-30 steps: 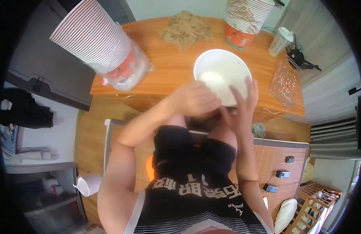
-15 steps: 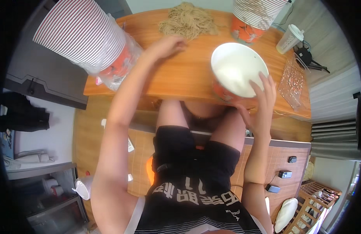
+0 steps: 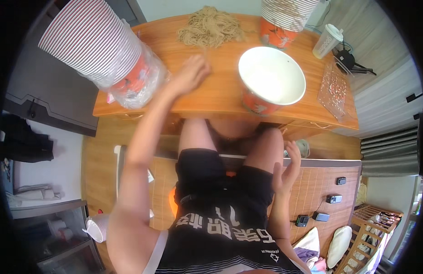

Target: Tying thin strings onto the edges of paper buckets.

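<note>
My left hand (image 3: 191,75) hovers over the wooden table, its fingers curled together and slightly smeared by motion. A faint tan blur shows just above them, too thin to make out. Beyond lies a loose pile of tan string (image 3: 210,26). To the right, a large white paper bucket (image 3: 271,75) with an orange outside stands near the front edge, its mouth turned up toward me; nothing touches it. My right hand (image 3: 288,171) is off the table, above my right thigh, with fingers apart and nothing in it.
A tall stack of paper buckets (image 3: 99,50) in clear plastic leans at the left. Another bucket stack (image 3: 284,18), draped with tan string, stands at the back right. A lidded cup (image 3: 328,42), a black device (image 3: 349,61) and a clear speckled sheet (image 3: 334,91) occupy the table's right side.
My right hand has let go of the bucket's rim and dropped back toward my thigh. My left hand has drawn back from the string pile, toward me. The view has shifted slightly.
</note>
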The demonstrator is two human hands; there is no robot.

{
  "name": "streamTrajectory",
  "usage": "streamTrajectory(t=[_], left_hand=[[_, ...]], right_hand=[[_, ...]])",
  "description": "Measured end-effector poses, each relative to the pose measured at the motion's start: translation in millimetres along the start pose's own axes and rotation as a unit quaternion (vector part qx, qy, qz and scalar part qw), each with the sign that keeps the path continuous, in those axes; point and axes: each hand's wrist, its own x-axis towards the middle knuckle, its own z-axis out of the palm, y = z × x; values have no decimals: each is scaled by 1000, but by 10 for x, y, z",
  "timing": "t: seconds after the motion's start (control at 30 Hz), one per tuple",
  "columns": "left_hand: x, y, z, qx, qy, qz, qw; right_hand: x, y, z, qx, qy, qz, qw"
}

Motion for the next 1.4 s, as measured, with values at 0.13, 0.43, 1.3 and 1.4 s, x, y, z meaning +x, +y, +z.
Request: streamTrajectory(t=[0.13, 0.43, 1.3, 1.4], left_hand=[[-581, 944, 156, -92, 102, 14, 990], [-1238, 2003, 354, -373, 243, -11, 895], [-1080, 1999, 169, -661, -40, -264, 701], [-1063, 1996, 156, -670, -65, -259, 693]], right_hand=[[-187, -31, 44, 40, 12, 32, 999], [327, -418, 363, 169, -44, -37, 984], [990, -428, 472, 106, -250, -204, 940], [963, -362, 448, 86, -239, -238, 937]])
